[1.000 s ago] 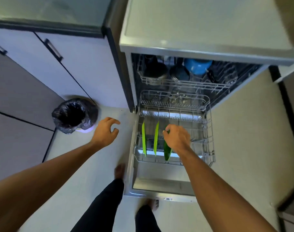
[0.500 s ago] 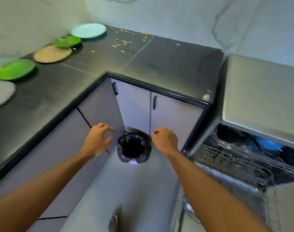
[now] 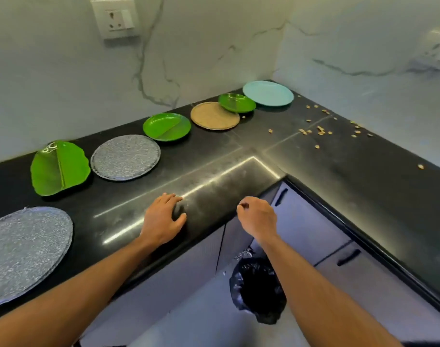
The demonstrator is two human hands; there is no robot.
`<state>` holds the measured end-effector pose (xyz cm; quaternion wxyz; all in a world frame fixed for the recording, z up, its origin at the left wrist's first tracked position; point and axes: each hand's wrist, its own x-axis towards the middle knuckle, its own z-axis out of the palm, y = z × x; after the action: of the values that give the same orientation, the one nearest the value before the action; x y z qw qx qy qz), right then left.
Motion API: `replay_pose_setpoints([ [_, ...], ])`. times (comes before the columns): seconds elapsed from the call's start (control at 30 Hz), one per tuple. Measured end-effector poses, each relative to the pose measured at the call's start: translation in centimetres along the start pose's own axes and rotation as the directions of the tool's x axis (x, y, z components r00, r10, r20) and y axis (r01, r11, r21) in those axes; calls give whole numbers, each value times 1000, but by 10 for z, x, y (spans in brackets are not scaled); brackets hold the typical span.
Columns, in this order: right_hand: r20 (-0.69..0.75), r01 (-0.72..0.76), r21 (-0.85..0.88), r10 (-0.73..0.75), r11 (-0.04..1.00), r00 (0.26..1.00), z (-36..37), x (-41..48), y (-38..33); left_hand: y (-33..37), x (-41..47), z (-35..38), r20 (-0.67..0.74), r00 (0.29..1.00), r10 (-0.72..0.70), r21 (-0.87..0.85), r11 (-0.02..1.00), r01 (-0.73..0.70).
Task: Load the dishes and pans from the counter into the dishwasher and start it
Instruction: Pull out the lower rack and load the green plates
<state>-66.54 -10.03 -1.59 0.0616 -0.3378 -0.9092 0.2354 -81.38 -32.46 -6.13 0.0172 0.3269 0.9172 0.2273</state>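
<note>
Several plates lie in a row on the black L-shaped counter (image 3: 213, 171): a big speckled grey plate (image 3: 23, 249) at the near left, a green leaf-shaped plate (image 3: 58, 169), a second grey speckled plate (image 3: 125, 157), a round green divided plate (image 3: 166, 126), a tan plate (image 3: 214, 115), a small green plate (image 3: 237, 102) and a light blue plate (image 3: 268, 92) in the corner. My left hand (image 3: 161, 221) hovers over the counter's front edge, fingers relaxed, holding nothing. My right hand (image 3: 257, 216) hangs in front of the counter, fingers loosely curled and empty. The dishwasher is out of view.
Food crumbs (image 3: 319, 131) are scattered on the counter's right wing. Below stand grey cabinet doors (image 3: 301, 229) with dark handles. A bin lined with a black bag (image 3: 257, 289) sits on the floor in the corner. A wall socket (image 3: 116, 17) is above the plates.
My view has swung from the dishwasher rack left and up to the counter. My right hand let go of the green plate in the rack. Both empty hands rose toward the counter.
</note>
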Motion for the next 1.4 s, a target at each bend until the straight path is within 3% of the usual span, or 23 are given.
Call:
replay_pose_setpoints([
  [0.2, 65, 138, 96, -145, 986, 987, 37, 109, -32, -22, 71, 17, -56, 992, -117, 89, 989, 122],
  [0.4, 52, 180, 142, -189, 973, 981, 76, 209, -94, -27, 153, 26, -124, 971, -203, 123, 968, 218],
  [0.67, 109, 17, 298, -52, 954, 993, 105, 311, -158, -28, 180, 33, -172, 949, -265, 198, 934, 297],
  [0.9, 231, -211, 456, 113, 865, 966, 107, 336, -172, -25, 177, 33, -152, 946, -285, 203, 928, 312],
  [1.2, 246, -266, 666, 132, 696, 960, 93, 302, -139, -23, 178, 35, -163, 954, -252, 204, 937, 283],
  [1.3, 275, -333, 762, 189, 556, 943, 89, 267, -122, -26, 179, 35, -174, 955, -242, 199, 941, 275],
  [1.4, 276, -376, 861, 307, 342, 911, 78, 225, -96, -27, 177, 35, -164, 961, -222, 174, 953, 249],
])
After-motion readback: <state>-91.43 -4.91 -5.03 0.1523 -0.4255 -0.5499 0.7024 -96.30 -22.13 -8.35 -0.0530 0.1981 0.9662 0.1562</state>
